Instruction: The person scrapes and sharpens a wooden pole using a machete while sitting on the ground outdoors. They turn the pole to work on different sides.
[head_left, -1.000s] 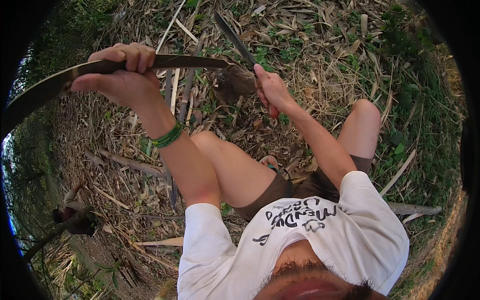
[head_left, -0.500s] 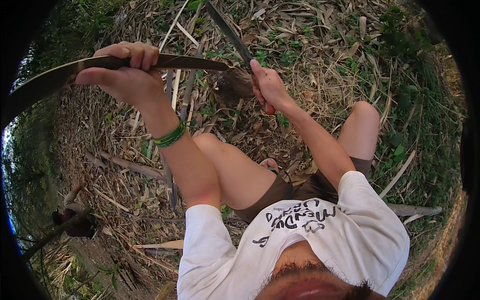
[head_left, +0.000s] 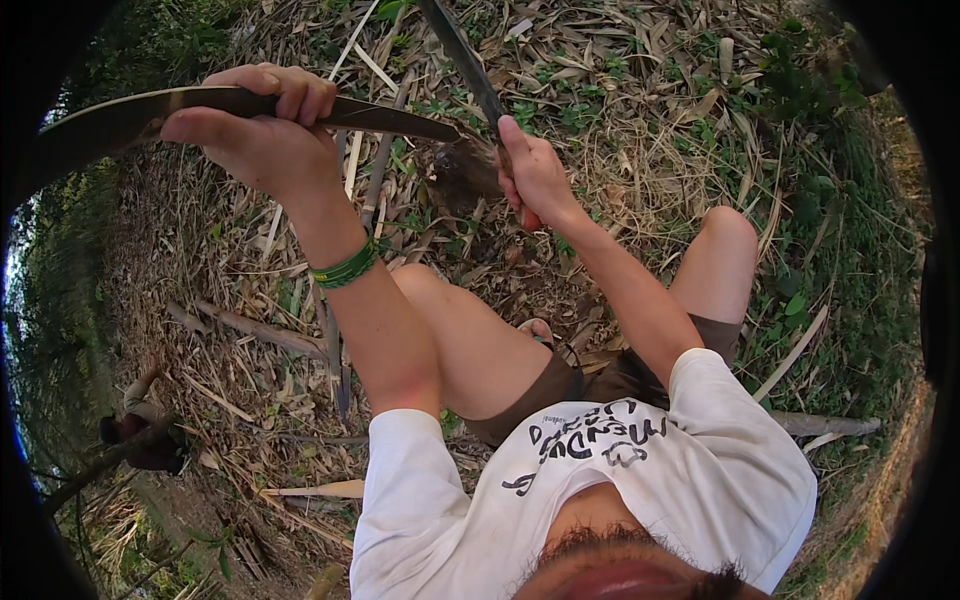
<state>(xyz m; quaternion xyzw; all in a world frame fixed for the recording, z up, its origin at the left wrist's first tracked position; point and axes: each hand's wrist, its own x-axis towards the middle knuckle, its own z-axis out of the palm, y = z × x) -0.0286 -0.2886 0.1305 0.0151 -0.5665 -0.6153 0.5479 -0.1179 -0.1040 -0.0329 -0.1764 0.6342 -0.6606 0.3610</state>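
Clad in a white shirt (head_left: 600, 500), with bare knees (head_left: 732, 225) set apart. Clutching a knife (head_left: 483, 90) in the right hand (head_left: 540, 175), firmly wrapped around the red-ended handle (head_left: 531, 219), blade angled forward and left. Grasping a long strip (head_left: 390, 120) in the left hand (head_left: 270, 140), with fingers curled over the top and thumb stretched out beneath. Held aloft beyond the left knee, running from the left rim to a narrow end beside the knife and over a dark block (head_left: 460, 178); impossible to tell whether touching either.

Judged light for such length, springy, fairly slick, prone to twist and splinter, possibly sharp along both edges. Best gripped across the flat, well back from the blade.

Roomiest to the right, over leaf litter (head_left: 650, 130); tighter on the left, above slats (head_left: 375, 180) on the ground. Visible farthest off, at lower left: another person (head_left: 145, 437) behind a branch (head_left: 100, 467).
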